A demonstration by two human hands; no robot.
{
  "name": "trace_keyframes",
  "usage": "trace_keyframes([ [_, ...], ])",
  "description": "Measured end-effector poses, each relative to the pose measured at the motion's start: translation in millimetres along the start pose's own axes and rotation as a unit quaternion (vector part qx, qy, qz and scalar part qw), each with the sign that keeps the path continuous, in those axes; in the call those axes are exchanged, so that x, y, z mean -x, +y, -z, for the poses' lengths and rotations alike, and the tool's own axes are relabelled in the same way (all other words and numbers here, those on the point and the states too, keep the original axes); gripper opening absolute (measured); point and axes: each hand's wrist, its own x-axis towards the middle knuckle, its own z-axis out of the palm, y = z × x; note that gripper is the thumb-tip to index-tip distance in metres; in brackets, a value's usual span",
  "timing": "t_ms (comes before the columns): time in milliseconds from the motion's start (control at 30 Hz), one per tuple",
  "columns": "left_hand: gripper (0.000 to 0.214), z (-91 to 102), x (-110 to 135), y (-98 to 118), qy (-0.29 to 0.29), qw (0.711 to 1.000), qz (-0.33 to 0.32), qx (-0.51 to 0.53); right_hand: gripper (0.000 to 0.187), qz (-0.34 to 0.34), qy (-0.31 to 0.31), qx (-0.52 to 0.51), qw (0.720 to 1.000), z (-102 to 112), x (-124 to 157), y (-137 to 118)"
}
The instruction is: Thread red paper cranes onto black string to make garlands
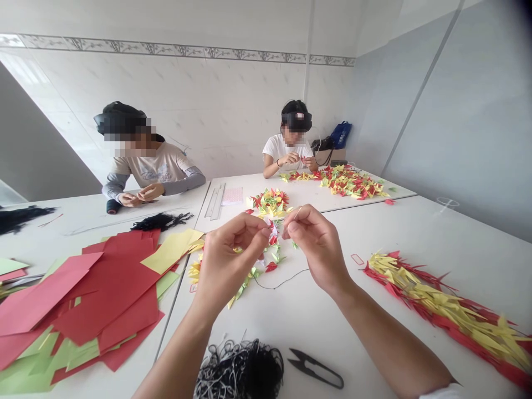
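My left hand (233,260) and my right hand (316,244) are raised over a white table (316,327), fingertips close together. My right hand pinches a thin needle (296,214). My left fingertips pinch the end of a string of small folded paper pieces (266,260) in red, yellow, green and white. A fine black thread (282,281) trails below my hands. Much of the string's end is hidden behind my fingers. A long red-and-yellow strand of folded pieces (449,316) lies to my right.
Black thread snips (316,368) and a tangle of black thread (241,368) lie near me. Red, green and yellow paper sheets (103,293) cover the left table. Two co-workers (141,166) (291,152) work with their hands across the tables, beside heaps of folded pieces (341,182).
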Motion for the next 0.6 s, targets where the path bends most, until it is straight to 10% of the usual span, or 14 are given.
trace_keyframes([
  [333,0.012,6.7,-2.1,-5.6,-0.041,0.999,-0.014,-0.005,0.005,0.011,-0.021,-0.053,0.998,-5.8,1.8,-0.8],
  [600,0.012,7.1,-1.6,-0.8,-0.029,0.999,-0.031,-0.034,0.01,0.074,0.001,0.142,0.987,-2.7,2.9,-2.3],
])
